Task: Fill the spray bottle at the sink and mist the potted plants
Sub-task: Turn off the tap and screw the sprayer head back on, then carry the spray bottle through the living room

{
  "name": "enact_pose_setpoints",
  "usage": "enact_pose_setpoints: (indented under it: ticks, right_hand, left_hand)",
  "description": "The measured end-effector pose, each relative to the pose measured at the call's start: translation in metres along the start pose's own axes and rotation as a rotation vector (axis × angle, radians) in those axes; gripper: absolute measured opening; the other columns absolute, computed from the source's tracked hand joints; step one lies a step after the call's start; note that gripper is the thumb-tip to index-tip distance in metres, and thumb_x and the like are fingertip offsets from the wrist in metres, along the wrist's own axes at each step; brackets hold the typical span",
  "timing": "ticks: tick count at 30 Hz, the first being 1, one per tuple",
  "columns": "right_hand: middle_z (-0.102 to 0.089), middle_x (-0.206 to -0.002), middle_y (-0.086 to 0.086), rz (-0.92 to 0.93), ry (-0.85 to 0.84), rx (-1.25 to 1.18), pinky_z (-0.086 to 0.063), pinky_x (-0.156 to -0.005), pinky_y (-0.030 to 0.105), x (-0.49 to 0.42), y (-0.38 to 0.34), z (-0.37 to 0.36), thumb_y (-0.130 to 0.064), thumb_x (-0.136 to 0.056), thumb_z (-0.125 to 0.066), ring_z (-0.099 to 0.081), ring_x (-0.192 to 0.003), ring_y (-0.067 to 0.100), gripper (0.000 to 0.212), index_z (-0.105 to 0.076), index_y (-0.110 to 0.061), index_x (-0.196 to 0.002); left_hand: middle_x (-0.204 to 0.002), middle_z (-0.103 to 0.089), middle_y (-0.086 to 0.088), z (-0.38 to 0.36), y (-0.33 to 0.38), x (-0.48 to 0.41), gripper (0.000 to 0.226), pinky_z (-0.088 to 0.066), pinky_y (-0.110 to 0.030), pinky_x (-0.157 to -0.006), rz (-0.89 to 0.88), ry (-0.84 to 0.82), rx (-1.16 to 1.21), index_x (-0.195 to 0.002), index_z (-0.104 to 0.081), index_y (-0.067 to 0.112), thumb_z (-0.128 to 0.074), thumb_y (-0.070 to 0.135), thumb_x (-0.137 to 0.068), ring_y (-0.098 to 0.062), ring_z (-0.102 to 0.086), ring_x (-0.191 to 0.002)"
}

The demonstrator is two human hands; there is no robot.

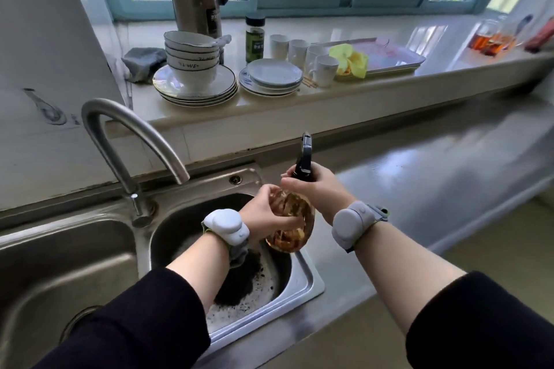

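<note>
we hold the bottle (301, 207) over the sink (305, 281), both hands on it.
our left hand (266, 213) curls its fingers round the amber body; our right hand (316, 187) wraps the neck just under the black spray head (305, 153), which points up and away. the bottle is tilted, its base above the right basin. the tap (126, 180) ends just left of our hands, apart from the bottle. bowls (192, 60), plates (269, 75) and cups (299, 48) stand on the ledge (344, 93) behind.
</note>
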State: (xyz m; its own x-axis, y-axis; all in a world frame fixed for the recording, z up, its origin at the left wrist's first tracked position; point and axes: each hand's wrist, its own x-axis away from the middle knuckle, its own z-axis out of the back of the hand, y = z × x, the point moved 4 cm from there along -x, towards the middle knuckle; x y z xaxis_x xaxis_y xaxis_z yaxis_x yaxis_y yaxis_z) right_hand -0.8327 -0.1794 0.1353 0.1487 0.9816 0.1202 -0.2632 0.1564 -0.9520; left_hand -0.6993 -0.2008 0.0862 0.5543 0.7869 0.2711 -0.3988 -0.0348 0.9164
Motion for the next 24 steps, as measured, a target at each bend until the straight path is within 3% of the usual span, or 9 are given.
enact_pose_setpoints:
  ticks: [4,7,10,14,18,22,24]
  right_hand:
    - [-0.071,-0.076,-0.009,0.007,0.113,-0.055,-0.057,-0.080,0.034,0.017,0.014,0.036,-0.031,-0.076,-0.075,-0.069,-0.081,0.012,0.008,-0.068,-0.028,-0.079]
    - [-0.072,-0.075,-0.011,-0.013,0.236,-0.090,-0.055,-0.070,0.024,0.038,0.028,0.076,-0.031,-0.080,-0.072,-0.069,-0.076,0.007,0.007,-0.066,-0.027,-0.081]
    - [-0.072,-0.078,-0.007,-0.022,0.369,-0.133,-0.056,-0.080,0.035,0.068,0.042,0.126,-0.028,-0.080,-0.073,-0.070,-0.081,0.013,0.008,-0.067,-0.023,-0.082]
    - [-0.073,-0.079,-0.008,-0.015,0.483,-0.150,-0.055,-0.084,0.036,0.118,0.061,0.194,-0.029,-0.077,-0.074,-0.070,-0.083,0.014,0.005,-0.070,-0.029,-0.078]
    - [-0.073,-0.082,-0.005,-0.028,0.611,-0.138,-0.054,-0.083,0.034,0.181,0.080,0.268,-0.021,-0.081,-0.073,-0.069,-0.083,0.014,0.007,-0.067,-0.019,-0.085]
    - [-0.072,-0.077,-0.010,-0.024,0.678,-0.059,-0.050,-0.068,0.015,0.249,0.092,0.339,-0.022,-0.082,-0.072,-0.068,-0.076,0.003,0.006,-0.067,-0.020,-0.086]
    - [-0.072,-0.078,-0.011,-0.026,0.765,-0.030,-0.051,-0.070,0.018,0.307,0.105,0.387,-0.025,-0.081,-0.073,-0.068,-0.077,0.004,0.008,-0.067,-0.022,-0.085]
  left_hand:
    - [-0.108,-0.063,0.007,-0.031,0.017,-0.015,0.076,-0.049,-0.027,-0.087,-0.029,-0.087,0.075,-0.113,-0.042,0.032,-0.081,0.043,-0.049,-0.004,-0.060,-0.101]
    - [-0.112,-0.065,-0.003,-0.070,0.040,-0.025,0.080,-0.048,-0.039,-0.097,-0.056,-0.179,0.109,-0.114,-0.045,0.029,-0.082,0.039,-0.043,-0.017,-0.062,-0.106]
    - [-0.120,-0.060,-0.010,-0.121,0.070,-0.032,0.083,-0.046,-0.043,-0.099,-0.097,-0.293,0.083,-0.120,-0.043,0.024,-0.083,0.030,-0.048,-0.024,-0.058,-0.112]
    - [-0.121,-0.060,-0.004,-0.199,0.110,-0.039,0.075,-0.045,-0.037,-0.101,-0.190,-0.439,-0.023,-0.132,-0.038,0.015,-0.080,0.009,-0.069,-0.018,-0.057,-0.112]
    - [-0.120,-0.061,0.002,-0.290,0.152,-0.029,0.079,-0.045,-0.031,-0.099,-0.298,-0.543,-0.092,-0.134,-0.039,0.018,-0.082,0.012,-0.067,-0.011,-0.058,-0.111]
    - [-0.113,-0.063,0.010,-0.384,0.194,-0.013,0.082,-0.048,-0.020,-0.094,-0.411,-0.628,-0.101,-0.132,-0.044,0.021,-0.085,0.019,-0.060,-0.002,-0.059,-0.105]
    - [-0.104,-0.065,0.020,-0.449,0.219,0.008,0.076,-0.048,-0.012,-0.085,-0.456,-0.659,-0.166,-0.127,-0.047,0.030,-0.085,0.026,-0.061,0.003,-0.061,-0.102]
